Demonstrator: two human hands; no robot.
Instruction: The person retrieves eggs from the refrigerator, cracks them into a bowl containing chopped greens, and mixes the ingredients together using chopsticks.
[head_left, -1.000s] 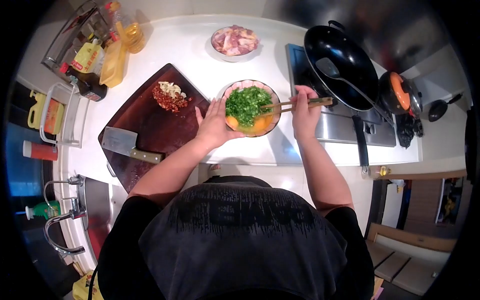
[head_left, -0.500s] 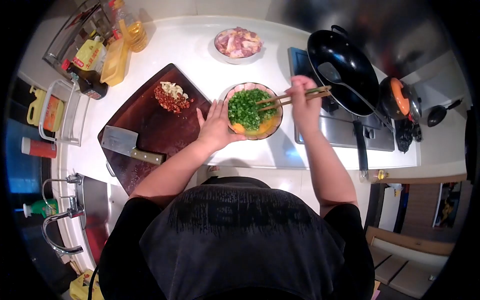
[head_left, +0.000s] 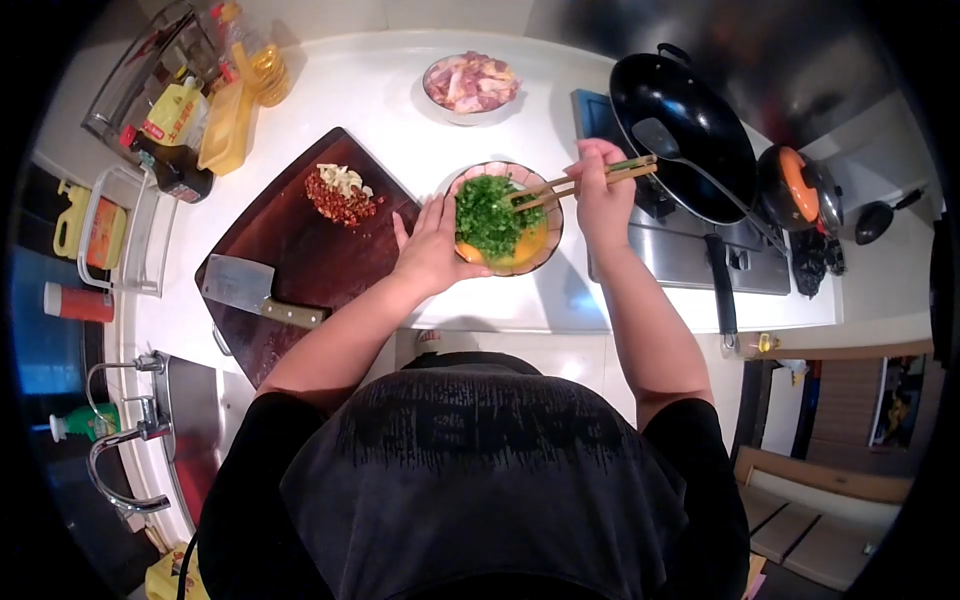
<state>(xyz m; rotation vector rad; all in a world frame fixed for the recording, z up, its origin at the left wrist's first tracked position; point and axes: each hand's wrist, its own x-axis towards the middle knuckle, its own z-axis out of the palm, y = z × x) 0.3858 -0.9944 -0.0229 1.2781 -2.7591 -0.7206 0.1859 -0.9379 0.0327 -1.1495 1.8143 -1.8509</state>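
Observation:
A scalloped bowl (head_left: pixel 557 232) holds chopped green onions (head_left: pixel 485 215) over yellow beaten egg (head_left: pixel 533 243). My left hand (head_left: pixel 430 252) cups the bowl's left side, fingers along the rim and thumb at the near edge. In my right hand (head_left: pixel 604 205) is a pair of wooden chopsticks (head_left: pixel 556 188), gripped near the upper end. Their tips are down in the green onions. Left of the bowl lies a dark cutting board (head_left: pixel 350 265) with chopped red chili (head_left: pixel 338 203), pale garlic pieces (head_left: pixel 343 180) and a cleaver (head_left: pixel 243 280).
Behind the bowl stands a dish of raw meat pieces (head_left: pixel 472 83). A black wok (head_left: pixel 705 125) with a spatula (head_left: pixel 657 142) sits on the stove (head_left: pixel 700 255) at right. Bottles and a yellow container (head_left: pixel 227 125) line the back left. The sink faucet (head_left: pixel 125 437) is at lower left.
The chopstick tips have shifted slightly left through the green onions, and more yellow egg shows at the bowl's right. My right hand has moved slightly left. My left hand stays on the bowl.

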